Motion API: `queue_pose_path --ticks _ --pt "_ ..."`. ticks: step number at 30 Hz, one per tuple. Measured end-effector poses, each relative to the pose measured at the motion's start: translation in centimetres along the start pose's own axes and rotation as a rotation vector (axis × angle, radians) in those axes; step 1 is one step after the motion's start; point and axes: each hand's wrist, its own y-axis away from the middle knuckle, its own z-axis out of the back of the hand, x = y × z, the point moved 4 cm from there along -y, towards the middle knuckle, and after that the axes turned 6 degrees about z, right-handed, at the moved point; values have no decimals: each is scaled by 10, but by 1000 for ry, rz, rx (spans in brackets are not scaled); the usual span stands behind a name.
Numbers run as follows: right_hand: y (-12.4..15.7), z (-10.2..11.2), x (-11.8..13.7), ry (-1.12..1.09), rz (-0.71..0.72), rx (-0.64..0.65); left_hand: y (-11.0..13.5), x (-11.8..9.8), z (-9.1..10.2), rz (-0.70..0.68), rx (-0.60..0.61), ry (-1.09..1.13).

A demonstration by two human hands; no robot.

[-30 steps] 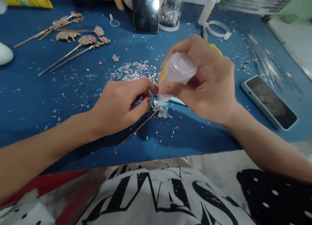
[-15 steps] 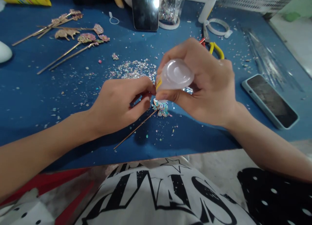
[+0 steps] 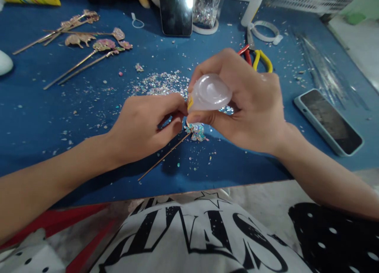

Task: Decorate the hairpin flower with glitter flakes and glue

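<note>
Blue tabletop (image 3: 47,111) spreads under both hands, scattered with glittering flakes (image 3: 167,83) that heap most thickly just beyond the left hand (image 3: 148,125). The right hand (image 3: 251,107) is clamped on a translucent bottle (image 3: 211,92), thumb on the near side and fingers around the far side, with the base tipped up toward the camera and the nozzle end hidden. Directly below the bottle lies a hairpin (image 3: 165,156), its sparkling, turquoise-flecked head under the bottle and its thin stem slanting toward the near left. Whether the bottle touches that head, I cannot tell. The left hand is curled beside the bottle, index finger and thumb bent forward; whether their tips meet or pinch anything cannot be told.

Farther left lie several finished-looking pins (image 3: 85,64) with gold stems and pink or gold heads, some crossing one another. A black phone (image 3: 176,13) stands upright at the back, next to a clear bag (image 3: 206,12) of flakes. Beyond the right hand are pliers (image 3: 263,61) with red and yellow handles, a white ring (image 3: 276,40) and a second bottle (image 3: 252,10). Clear strips (image 3: 318,64) and a blue-cased phone (image 3: 328,121) lie farther right.
</note>
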Motion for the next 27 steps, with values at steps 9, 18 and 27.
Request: queue_pose_path --ticks 9,18,27 --pt "1 -1 -4 -51 -56 21 0 1 0 -3 -20 -9" --pt "2 2 1 56 -12 -8 -1 0 0 24 -16 -16" --pt "2 4 5 217 95 -34 -1 0 2 31 -16 -9"
